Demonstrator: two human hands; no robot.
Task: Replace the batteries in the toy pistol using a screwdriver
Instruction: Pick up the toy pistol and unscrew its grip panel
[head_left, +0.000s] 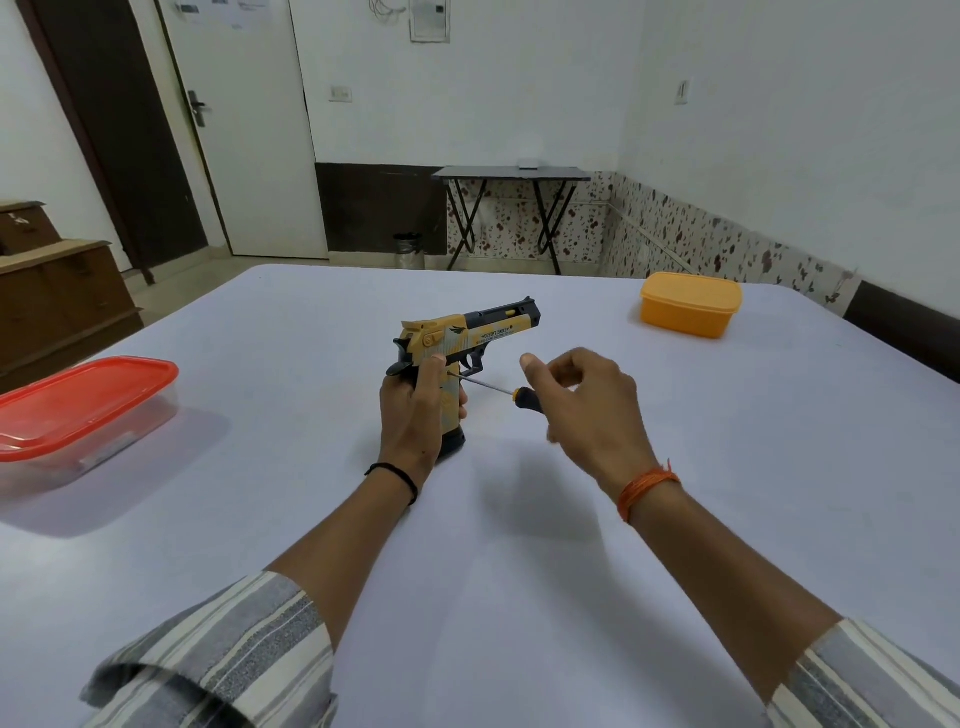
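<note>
A yellow and black toy pistol (470, 332) stands upright on its grip at the middle of the table, barrel pointing right. My left hand (410, 410) is wrapped around the grip, thumb pressed on its side. A screwdriver (498, 391) with a thin metal shaft and a black and orange handle has its tip set against the side of the grip just below the trigger guard. My right hand (592, 410) holds the handle, with the fingers loosely curled around it and the thumb raised.
A clear box with a red lid (88, 410) sits at the table's left edge. An orange lidded box (688, 304) stands at the far right. The table (519, 571) has a pale cover. A folding table and a bin stand beyond.
</note>
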